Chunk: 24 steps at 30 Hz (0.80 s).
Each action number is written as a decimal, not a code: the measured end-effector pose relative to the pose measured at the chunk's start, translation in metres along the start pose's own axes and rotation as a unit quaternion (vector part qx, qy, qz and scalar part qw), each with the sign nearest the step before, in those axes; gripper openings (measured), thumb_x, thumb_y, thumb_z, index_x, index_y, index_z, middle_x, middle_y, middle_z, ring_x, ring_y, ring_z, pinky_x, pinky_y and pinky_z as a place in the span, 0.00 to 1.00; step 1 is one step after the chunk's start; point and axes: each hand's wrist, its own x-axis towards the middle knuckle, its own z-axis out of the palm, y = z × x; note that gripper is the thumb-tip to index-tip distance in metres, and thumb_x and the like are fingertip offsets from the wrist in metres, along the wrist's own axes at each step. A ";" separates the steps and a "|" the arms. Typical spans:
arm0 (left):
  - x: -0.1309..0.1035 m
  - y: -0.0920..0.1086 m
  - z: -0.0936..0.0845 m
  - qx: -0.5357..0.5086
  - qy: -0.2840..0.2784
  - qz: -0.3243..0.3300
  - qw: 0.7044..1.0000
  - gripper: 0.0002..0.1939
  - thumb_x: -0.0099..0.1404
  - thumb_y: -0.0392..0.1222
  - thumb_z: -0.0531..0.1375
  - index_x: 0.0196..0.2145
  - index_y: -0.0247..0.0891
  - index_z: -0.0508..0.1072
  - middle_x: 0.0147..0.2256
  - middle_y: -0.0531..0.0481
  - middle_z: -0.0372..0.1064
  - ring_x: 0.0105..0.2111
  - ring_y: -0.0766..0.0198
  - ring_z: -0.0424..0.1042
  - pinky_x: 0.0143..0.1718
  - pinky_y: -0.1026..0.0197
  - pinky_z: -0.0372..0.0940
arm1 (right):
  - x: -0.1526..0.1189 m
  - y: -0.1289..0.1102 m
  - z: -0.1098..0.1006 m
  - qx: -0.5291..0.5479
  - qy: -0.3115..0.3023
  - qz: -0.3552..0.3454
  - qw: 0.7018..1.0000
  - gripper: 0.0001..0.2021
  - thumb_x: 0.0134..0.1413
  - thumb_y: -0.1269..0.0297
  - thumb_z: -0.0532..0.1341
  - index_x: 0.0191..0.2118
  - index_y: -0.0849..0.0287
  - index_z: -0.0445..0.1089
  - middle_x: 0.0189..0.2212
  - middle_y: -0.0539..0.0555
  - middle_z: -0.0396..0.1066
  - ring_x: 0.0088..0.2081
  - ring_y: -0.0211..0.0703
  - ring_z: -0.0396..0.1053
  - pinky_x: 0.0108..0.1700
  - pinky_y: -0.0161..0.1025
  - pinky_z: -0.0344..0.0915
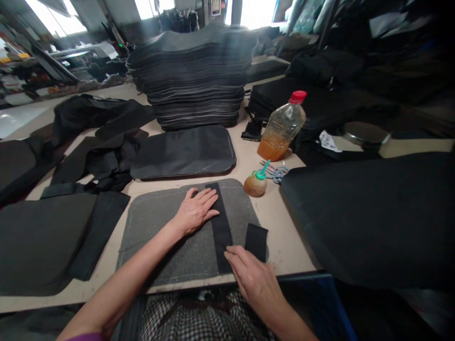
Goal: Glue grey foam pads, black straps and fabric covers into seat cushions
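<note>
We see our left hand (197, 210) flat and fairly wide, fingertips on the upper half of the black strip (221, 222). Our right hand (252, 274) touches the strip's near end; its palm faces away, so we cannot tell whether the thumb pinches or merely presses. The strip lies across the grey panel (152, 220), partly hidden under both hands; our left forearm covers more of the panel. Just beyond our right hand, a short piece (256, 239) overlaps the panel's right edge. Far right of that hand, the sheet (373, 213) fades into darkness, and a round dish (366, 134) beyond it is hard to make out.

Ahead and right of our left hand, the bottle (282, 125) has a red cap and amber liquid low inside; nearer, the round squeeze pot (255, 185) holds something brownish under its green nozzle.

The tabletop (275, 227) ends just our side of the strip. Bare surface runs between panel and sheet, beyond our right hand. Past our left hand, a black panel (183, 151) fronts the tall stack (195, 76).
</note>
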 end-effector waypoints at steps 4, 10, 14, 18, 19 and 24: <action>0.003 -0.001 -0.002 -0.021 0.017 -0.022 0.999 0.21 0.78 0.51 0.48 0.60 0.42 0.69 0.63 0.42 0.67 0.64 0.53 0.63 0.65 0.41 0.47 | -0.001 0.000 0.000 0.009 -0.003 0.002 1.000 0.17 0.66 0.78 0.53 0.55 0.60 0.70 0.51 0.57 0.73 0.47 0.47 0.75 0.38 0.40 0.77; 0.022 -0.023 -0.004 -0.078 0.063 -0.148 0.984 0.12 0.74 0.45 0.56 0.50 0.40 0.74 0.49 0.44 0.73 0.50 0.54 0.69 0.53 0.51 0.62 | -0.001 -0.001 0.001 0.019 0.000 0.004 1.000 0.17 0.64 0.79 0.54 0.54 0.60 0.70 0.51 0.56 0.73 0.47 0.48 0.75 0.40 0.42 0.77; 0.039 -0.037 -0.001 -0.089 0.047 -0.202 0.974 0.10 0.70 0.46 0.61 0.46 0.40 0.76 0.45 0.43 0.70 0.46 0.53 0.67 0.50 0.51 0.65 | 0.000 0.000 0.002 0.018 -0.001 0.000 1.000 0.17 0.63 0.80 0.54 0.54 0.60 0.70 0.51 0.56 0.73 0.47 0.48 0.75 0.41 0.42 0.78; 0.049 -0.040 0.001 -0.086 0.023 -0.222 0.971 0.10 0.68 0.46 0.63 0.44 0.41 0.76 0.45 0.44 0.69 0.48 0.52 0.66 0.51 0.50 0.65 | -0.001 0.000 0.002 0.011 0.002 0.004 1.000 0.17 0.64 0.80 0.54 0.54 0.60 0.70 0.50 0.56 0.73 0.47 0.47 0.75 0.41 0.41 0.77; 0.051 -0.041 0.001 -0.083 0.017 -0.227 0.970 0.10 0.68 0.47 0.64 0.44 0.41 0.76 0.45 0.44 0.69 0.48 0.51 0.66 0.51 0.50 0.64 | -0.001 0.000 0.002 0.009 0.001 0.006 1.000 0.17 0.64 0.79 0.54 0.54 0.59 0.70 0.51 0.56 0.73 0.46 0.46 0.75 0.40 0.41 0.77; 0.054 -0.041 -0.004 -0.068 -0.002 -0.238 0.969 0.11 0.67 0.48 0.65 0.44 0.41 0.76 0.46 0.43 0.69 0.50 0.48 0.66 0.49 0.49 0.64 | -0.002 0.000 0.003 0.010 -0.004 0.010 1.000 0.17 0.65 0.79 0.54 0.54 0.59 0.70 0.52 0.57 0.73 0.47 0.46 0.75 0.41 0.40 0.77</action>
